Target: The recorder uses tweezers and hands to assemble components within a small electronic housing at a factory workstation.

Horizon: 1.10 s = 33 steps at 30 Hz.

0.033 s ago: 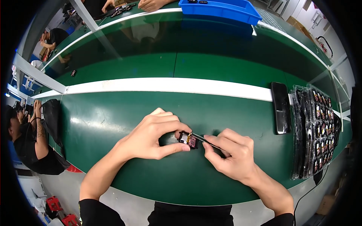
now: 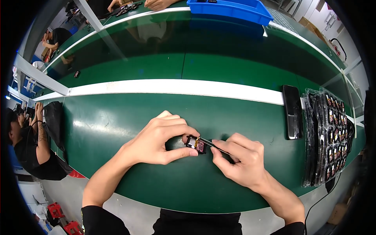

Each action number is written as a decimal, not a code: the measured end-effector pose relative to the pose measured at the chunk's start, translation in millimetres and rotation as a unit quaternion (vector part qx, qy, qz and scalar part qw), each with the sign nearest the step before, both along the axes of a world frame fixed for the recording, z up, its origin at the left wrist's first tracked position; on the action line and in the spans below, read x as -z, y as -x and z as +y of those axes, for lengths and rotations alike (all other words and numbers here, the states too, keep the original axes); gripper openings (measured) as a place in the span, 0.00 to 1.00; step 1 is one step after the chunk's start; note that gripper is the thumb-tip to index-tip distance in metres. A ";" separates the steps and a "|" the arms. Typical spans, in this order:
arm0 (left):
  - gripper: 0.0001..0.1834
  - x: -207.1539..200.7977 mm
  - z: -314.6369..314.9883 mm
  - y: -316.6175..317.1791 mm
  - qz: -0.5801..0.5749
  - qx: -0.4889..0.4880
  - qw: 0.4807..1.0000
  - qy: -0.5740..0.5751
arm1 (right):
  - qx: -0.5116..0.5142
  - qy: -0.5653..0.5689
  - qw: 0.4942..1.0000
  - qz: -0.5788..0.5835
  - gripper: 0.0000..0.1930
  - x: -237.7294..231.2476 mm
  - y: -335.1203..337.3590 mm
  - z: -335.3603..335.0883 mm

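Note:
My left hand (image 2: pixel 159 140) grips a small black-framed electronic module (image 2: pixel 200 147) by its edges, between thumb and fingers. A silvery part, a yellow-gold strip and a reddish circuit area show on its upper face. In my right hand (image 2: pixel 246 159) is a pair of thin metal tweezers (image 2: pixel 216 146), pinched between thumb and fingers. The tweezer tips rest at the module's upper edge, by the gold strip; whether they grasp it is too small to tell. Both hands are low over the green table (image 2: pixel 164 184).
At the right, clear plastic trays (image 2: pixel 313 137) of similar modules stand stacked, with a black phone (image 2: pixel 291 113) beside them. A white rail (image 2: pixel 176 87) crosses behind my hands. Farther off is a blue bin (image 2: pixel 231 11). Another person (image 2: pixel 29 145) sits at the left near a black bag (image 2: pixel 53 123).

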<state>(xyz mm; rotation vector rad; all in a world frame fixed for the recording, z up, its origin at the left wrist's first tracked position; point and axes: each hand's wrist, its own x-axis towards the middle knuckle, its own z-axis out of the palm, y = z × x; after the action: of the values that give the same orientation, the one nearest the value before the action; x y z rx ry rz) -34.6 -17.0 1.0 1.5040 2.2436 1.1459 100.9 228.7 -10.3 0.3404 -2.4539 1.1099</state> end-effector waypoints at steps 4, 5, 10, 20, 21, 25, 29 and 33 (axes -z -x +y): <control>0.21 2.0 -1.1 0.8 -0.002 -0.001 1.000 0.004 | -0.007 -0.007 1.000 0.012 0.11 3.2 1.5 -1.5; 0.21 3.1 -1.5 0.4 -0.007 0.000 1.000 0.003 | -0.007 -0.007 1.000 0.007 0.11 3.3 0.8 -2.1; 0.20 4.4 -2.8 -2.0 -0.005 -0.004 1.000 -0.001 | -0.005 -0.012 1.000 0.010 0.11 2.8 -0.9 -4.3; 0.20 2.5 -2.9 -1.7 -0.009 -0.003 1.000 0.008 | -0.001 0.003 1.000 0.022 0.10 6.7 1.6 -5.8; 0.20 2.3 -2.8 -1.4 -0.009 -0.003 1.000 0.008 | -0.003 0.004 1.000 0.020 0.10 6.8 1.6 -5.4; 0.22 3.9 -4.5 1.8 -0.013 0.006 1.000 0.012 | -0.009 0.037 0.999 -0.014 0.09 5.7 0.3 -3.6; 0.24 4.4 -10.0 7.6 -0.031 0.026 0.999 0.021 | -0.023 0.107 0.992 -0.068 0.08 -0.8 0.6 -0.7; 0.25 2.1 -10.3 8.1 -0.059 0.024 0.998 0.025 | -0.021 0.126 0.985 -0.114 0.07 -4.2 0.7 0.6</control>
<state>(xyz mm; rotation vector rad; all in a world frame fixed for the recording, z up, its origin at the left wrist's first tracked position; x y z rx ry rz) -42.7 -27.4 -1.1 1.4232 2.1320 1.1251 100.2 229.2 -6.0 0.1947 -2.4664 1.5348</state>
